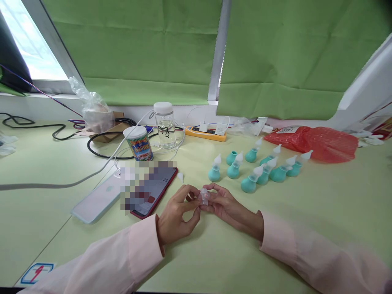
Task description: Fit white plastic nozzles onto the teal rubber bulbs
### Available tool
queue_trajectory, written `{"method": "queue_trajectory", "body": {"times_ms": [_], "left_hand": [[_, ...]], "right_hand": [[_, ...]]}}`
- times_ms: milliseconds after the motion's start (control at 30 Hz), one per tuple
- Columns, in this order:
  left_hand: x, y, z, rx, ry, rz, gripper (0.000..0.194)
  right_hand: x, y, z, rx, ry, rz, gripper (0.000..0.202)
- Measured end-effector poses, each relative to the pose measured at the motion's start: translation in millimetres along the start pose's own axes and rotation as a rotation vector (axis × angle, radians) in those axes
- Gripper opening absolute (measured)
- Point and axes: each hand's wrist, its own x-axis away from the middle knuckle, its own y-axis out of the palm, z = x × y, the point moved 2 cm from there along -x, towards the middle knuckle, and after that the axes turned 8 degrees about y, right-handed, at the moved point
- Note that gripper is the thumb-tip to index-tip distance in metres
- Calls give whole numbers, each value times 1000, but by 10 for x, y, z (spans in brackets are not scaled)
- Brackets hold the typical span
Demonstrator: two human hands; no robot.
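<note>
Between my two hands is a small clear plastic connector piece, pinched by fingertips from both sides. My left hand closes on its left side; my right hand grips it from the right. Fingers cover part of it. Beyond my right hand stand several teal squeeze bulbs with pointed translucent tips, one of them a bulb close to that hand. Another teal bulb at the back has an open neck without a tip. A loose translucent tip lies on the table past my left hand.
Left of my hands lie a red-edged phone and a pale phone. Behind them are a printed can, a lidded clear jar, cables and an orange power strip. A red plastic bag lies at back right.
</note>
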Motion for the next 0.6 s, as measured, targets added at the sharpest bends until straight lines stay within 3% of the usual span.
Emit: {"method": "queue_trajectory", "body": {"times_ms": [133,267,400,600], "left_hand": [[-14,-48,-31,-7,-29,88,28],[7,-13,-37,-47,-26,34,31],[5,9,-32,28,-108,3,32],[-18,-21,-32,155,-171,43,26]], "right_hand": [[-17,0,6,-39,26,-31,25],[-21,-19,1,-42,3,-39,23],[-17,-31,-3,-34,12,-31,24],[-14,-15,-1,-23,25,-44,26]]}}
